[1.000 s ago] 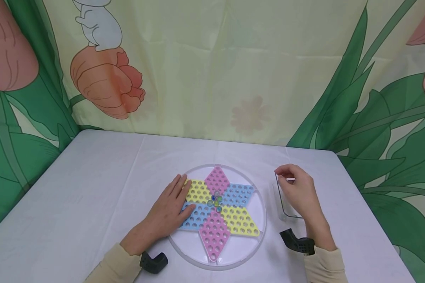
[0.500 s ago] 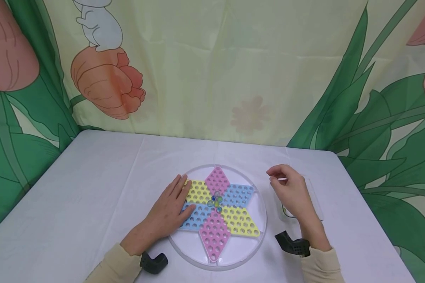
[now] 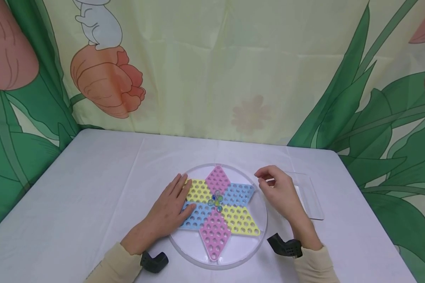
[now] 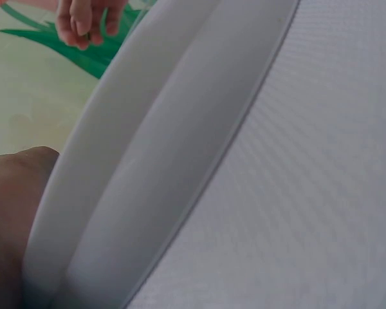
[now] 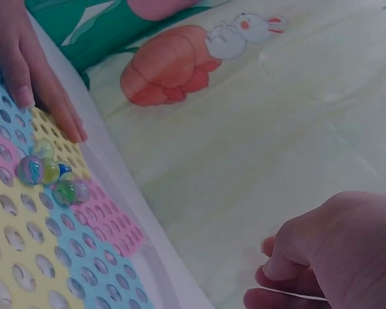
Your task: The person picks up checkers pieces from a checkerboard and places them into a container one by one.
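Note:
A round white Chinese checkers board (image 3: 184, 247) bears a pink, yellow and blue star full of holes. Several glass marbles (image 5: 31, 170) cluster at the star's middle. My left hand (image 3: 170, 208) rests on the board's left side, fingers straight over the yellow and blue parts. In the head view my right hand (image 3: 279, 192) hovers beside the board's right rim, fingers bent and thumb near the index fingertip. I cannot tell whether a marble is between those fingertips. Part of that right hand (image 4: 90, 19) also shows at the top of the left wrist view.
A clear plastic box (image 3: 316, 200) stands right of the board, partly hidden behind my right hand. White cloth (image 3: 102, 188) covers the table. A curtain (image 3: 198, 78) with flowers, leaves and a rabbit hangs behind the table's far edge.
My right hand has moved left from the clear box's rim towards the board, uncovering more of the box's right side. The left hand and the marbles on the board have stayed put.

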Tool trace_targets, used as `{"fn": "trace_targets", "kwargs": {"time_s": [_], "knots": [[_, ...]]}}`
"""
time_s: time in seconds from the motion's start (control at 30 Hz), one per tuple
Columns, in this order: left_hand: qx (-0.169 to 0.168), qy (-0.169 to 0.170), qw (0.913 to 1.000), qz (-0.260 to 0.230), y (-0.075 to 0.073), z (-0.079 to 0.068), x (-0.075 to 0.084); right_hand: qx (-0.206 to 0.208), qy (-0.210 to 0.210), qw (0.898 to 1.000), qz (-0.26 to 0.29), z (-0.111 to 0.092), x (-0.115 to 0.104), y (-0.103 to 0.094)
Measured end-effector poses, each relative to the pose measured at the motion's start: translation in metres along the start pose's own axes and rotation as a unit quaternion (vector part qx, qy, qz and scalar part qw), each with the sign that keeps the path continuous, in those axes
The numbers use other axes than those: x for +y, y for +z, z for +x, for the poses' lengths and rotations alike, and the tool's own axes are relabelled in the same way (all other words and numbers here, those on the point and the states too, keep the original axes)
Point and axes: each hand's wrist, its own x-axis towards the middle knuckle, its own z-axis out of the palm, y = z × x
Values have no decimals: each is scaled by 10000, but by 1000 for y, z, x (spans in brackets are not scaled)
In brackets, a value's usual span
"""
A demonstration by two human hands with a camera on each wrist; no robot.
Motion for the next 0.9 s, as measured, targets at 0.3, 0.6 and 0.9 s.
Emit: {"fn": "trace_targets", "kwargs": {"time_s": [0.3,0.6,0.9], "knots": [[13,25,10000,-9,1,0,0,-232,-487,9980,328,-3,-10,13],[-6,29,10000,-45,-1,-1,0,-567,-718,9947,471,-7,-18,29],[4,57,10000,-17,-1,-1,1,-903,-868,9909,501,-14,-25,48]]}}
